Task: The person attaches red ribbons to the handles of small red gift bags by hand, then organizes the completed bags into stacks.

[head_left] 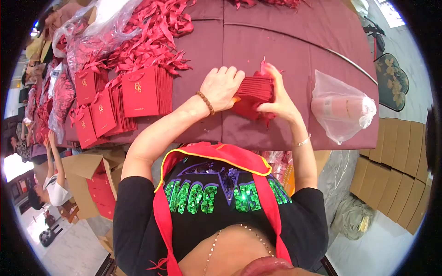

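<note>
L hand [222,88] & R hand [282,100] fingers grasp red gift-bag stack [257,88] btwn them, seemingly mid-squaring; neat logo-bag stacks [142,93] L of fingers look done, tangled ribboned pile [154,27] beyond seems unsorted.

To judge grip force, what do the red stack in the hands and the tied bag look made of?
The red stack looks like stiff paper or thin card, fairly matte, judging by its straight, layered edges. The tied bag is probably thin plastic, slightly shiny: it is see-through and wrinkled.
</note>
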